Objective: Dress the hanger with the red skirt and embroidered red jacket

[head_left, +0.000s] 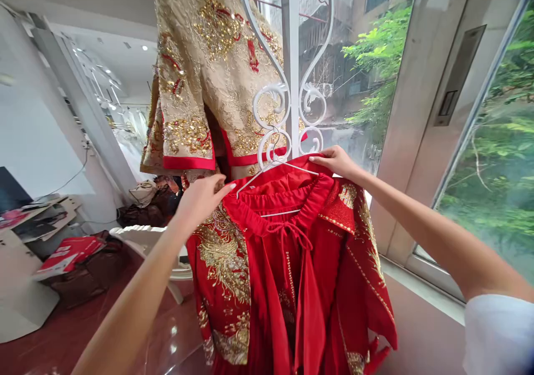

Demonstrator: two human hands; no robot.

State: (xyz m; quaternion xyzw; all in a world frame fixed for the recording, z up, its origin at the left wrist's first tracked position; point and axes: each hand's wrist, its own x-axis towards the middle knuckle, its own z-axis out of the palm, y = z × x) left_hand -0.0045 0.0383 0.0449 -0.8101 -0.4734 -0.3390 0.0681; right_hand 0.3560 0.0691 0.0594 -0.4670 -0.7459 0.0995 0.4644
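- Our left hand (204, 194) comes up from the lower left on a straight forearm, thumb stretched toward the waistband and fingers curled; we cannot tell whether it grips the cloth.
- Our right hand (336, 161) pinches the skirt's far waistband edge, wrist a little higher than the left one, its forearm slanting down to a bent elbow and a white sleeve (498, 333).
- Between our hands, the red skirt (267, 275) hangs with its gathered waist around a white hanger (280, 213), a bow (292, 231) at the front.
- Red jacket (225, 264) panels with gold embroidery flank it.
- Just behind stands a white rack (291, 58), a cream jacket (229, 85) beside it.
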